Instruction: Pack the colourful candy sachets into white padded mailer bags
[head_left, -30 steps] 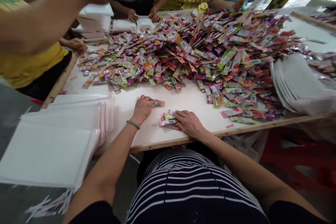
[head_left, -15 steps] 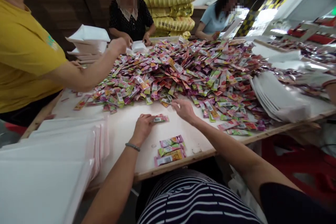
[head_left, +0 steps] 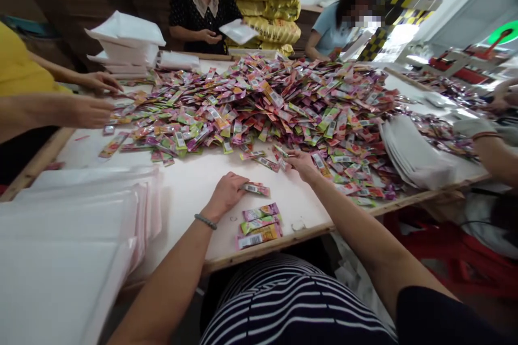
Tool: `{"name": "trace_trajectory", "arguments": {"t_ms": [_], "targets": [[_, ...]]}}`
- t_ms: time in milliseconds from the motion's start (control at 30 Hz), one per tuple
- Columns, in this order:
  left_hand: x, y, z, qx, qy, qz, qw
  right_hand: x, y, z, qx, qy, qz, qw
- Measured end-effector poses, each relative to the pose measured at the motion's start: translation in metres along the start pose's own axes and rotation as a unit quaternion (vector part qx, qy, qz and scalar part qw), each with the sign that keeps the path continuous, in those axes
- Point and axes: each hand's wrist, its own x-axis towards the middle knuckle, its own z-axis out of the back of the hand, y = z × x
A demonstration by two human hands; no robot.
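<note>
My left hand (head_left: 227, 194) is closed on the end of some small printed sachets (head_left: 257, 189), held just over the white tabletop (head_left: 182, 199). At the near edge of a big heap of similar sachets (head_left: 259, 102), my right hand (head_left: 302, 165) pinches a green and pink sachet (head_left: 282, 152) between thumb and fingers. Several sachets (head_left: 259, 225) lie in an overlapping row close to the table's front edge, below my left hand. Purple, green and orange wrappers show there, the nearest with a barcode.
Stacked white padded bags (head_left: 81, 221) fill the left front. More white bags (head_left: 413, 151) lie at the right, and others (head_left: 125, 38) are piled at the back left. Co-workers' hands (head_left: 97, 102) reach in at the left; other people stand behind and at the right.
My right hand has come down to the heap's edge and closed on a sachet. My left hand keeps its sachets. The co-worker at the left has drawn an arm back; another lifts a white bag.
</note>
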Motion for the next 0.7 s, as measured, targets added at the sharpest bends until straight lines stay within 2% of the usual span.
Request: {"name": "trace_trajectory", "arguments": {"t_ms": [100,167,200,267,333,400,500,567,700], "targets": [[-0.003,-0.005,0.000,-0.018,0.019,0.002,1.000,-0.011,0.004,0.005,0.093,0.034,0.004,0.995],[-0.006,-0.008,0.002,-0.021,0.021,0.024,0.999,-0.022,0.009,-0.005,0.128,0.078,0.027,0.988],[-0.008,-0.009,0.003,-0.022,0.011,0.038,0.999,-0.028,0.012,-0.012,0.106,0.095,0.050,0.989],[-0.011,-0.012,0.005,-0.020,-0.030,0.053,0.998,-0.040,0.016,-0.031,-0.028,0.110,0.113,0.987],[-0.015,-0.013,0.008,-0.010,-0.080,0.047,0.996,-0.049,0.019,-0.049,-0.191,0.125,0.179,0.957],[-0.017,-0.014,0.011,0.006,-0.094,0.035,0.995,-0.054,0.021,-0.060,-0.301,0.151,0.228,0.914],[-0.019,-0.014,0.012,0.011,-0.049,0.040,0.998,-0.056,0.019,-0.064,-0.355,0.168,0.254,0.884],[-0.018,-0.013,0.009,-0.001,-0.028,0.055,0.998,-0.053,0.018,-0.062,-0.363,0.162,0.245,0.884],[-0.011,-0.008,0.003,-0.020,-0.033,0.089,0.995,-0.046,0.018,-0.062,-0.361,0.181,0.256,0.878]]}}
